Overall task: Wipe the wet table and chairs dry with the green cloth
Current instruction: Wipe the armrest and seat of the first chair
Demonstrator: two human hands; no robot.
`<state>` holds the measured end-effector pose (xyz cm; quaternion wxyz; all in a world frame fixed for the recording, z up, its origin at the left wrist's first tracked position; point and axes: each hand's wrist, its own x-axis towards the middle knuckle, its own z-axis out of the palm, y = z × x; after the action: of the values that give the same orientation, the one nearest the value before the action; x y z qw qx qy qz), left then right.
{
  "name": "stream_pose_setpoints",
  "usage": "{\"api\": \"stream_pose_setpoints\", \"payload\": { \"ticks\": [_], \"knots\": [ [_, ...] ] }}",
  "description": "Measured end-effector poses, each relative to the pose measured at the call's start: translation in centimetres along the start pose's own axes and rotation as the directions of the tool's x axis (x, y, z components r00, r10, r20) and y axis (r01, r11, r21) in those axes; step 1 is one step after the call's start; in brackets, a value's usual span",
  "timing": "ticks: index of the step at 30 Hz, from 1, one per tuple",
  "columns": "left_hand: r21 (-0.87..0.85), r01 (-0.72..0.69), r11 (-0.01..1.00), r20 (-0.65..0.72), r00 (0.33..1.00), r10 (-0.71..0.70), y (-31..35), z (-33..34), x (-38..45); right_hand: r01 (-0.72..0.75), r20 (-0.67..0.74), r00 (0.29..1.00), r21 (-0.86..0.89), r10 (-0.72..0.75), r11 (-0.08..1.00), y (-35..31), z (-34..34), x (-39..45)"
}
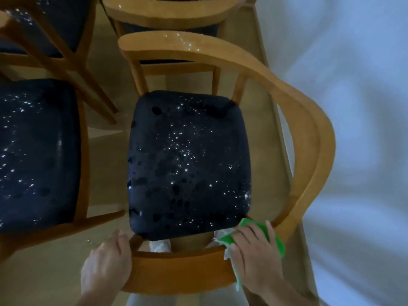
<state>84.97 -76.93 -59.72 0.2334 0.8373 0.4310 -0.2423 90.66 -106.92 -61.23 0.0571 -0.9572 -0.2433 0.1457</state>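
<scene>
A wooden chair [309, 133] with a curved back rail stands right below me. Its dark blue seat [187, 164] is dotted with water drops and darker wet blots. My right hand [254, 259] presses the green cloth [276, 241] onto the rail at its near right bend, fingers spread over the cloth. My left hand [106, 266] grips the near left end of the same rail, fingers curled over its top. Much of the cloth is hidden under my right hand.
A second chair with a wet dark seat [37, 151] stands close on the left. Two more chairs [167, 9] stand further ahead, with drops shining on their wood. A white cloth-covered surface [357, 129] runs along the right side. The floor [106, 164] is light wood.
</scene>
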Motion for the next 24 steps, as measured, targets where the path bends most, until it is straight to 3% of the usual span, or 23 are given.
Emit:
{"api": "stream_pose_setpoints", "payload": {
  "ticks": [3,4,7,11,13,15,18,20,21,24],
  "knots": [
    [0.452,-0.085,0.888,0.051,0.996,0.07,2.4,-0.6,-0.7,0.095,0.047,0.995,-0.067,-0.092,0.993,3.6,0.1,0.3],
    [0.456,-0.193,0.869,0.06,0.981,0.186,4.0,-0.2,-1.3,0.059,0.034,0.998,-0.092,-0.056,0.994,5.4,-0.1,0.7],
    [0.183,-0.514,0.838,0.232,0.851,0.471,10.9,2.9,-5.1,-0.066,-0.075,0.996,-0.172,0.054,0.983,10.9,-1.6,3.0],
    [0.104,-0.7,0.707,0.525,0.642,0.558,19.6,8.6,-9.8,-0.065,-0.276,0.961,-0.185,0.012,0.98,15.6,-4.7,7.4],
    [0.187,-0.751,0.633,0.58,0.605,0.546,22.4,10.0,-10.4,-0.176,-0.436,0.891,-0.086,0.122,0.981,17.2,-6.8,10.3],
    [0.293,-0.762,0.577,0.608,0.615,0.502,24.4,10.5,-9.9,-0.291,-0.516,0.795,0.136,0.319,0.947,18.7,-9.0,12.9],
    [0.36,-0.751,0.553,0.639,0.631,0.44,26.4,10.5,-9.3,-0.311,-0.478,0.645,0.549,0.597,0.776,19.4,-10.5,14.8],
    [0.373,-0.737,0.563,0.648,0.642,0.41,27.4,10.6,-9.3,-0.334,-0.374,0.57,0.708,0.731,0.623,18.6,-9.8,14.4],
    [0.38,-0.73,0.568,0.652,0.647,0.396,27.6,10.6,-9.3,-0.352,-0.344,0.554,0.729,0.758,0.587,17.6,-9.3,13.8],
    [0.407,-0.73,0.549,0.679,0.644,0.353,28.2,10.7,-9.5,-0.331,-0.256,0.608,0.779,0.752,0.533,15.3,-7.0,11.1]
  ]
}}
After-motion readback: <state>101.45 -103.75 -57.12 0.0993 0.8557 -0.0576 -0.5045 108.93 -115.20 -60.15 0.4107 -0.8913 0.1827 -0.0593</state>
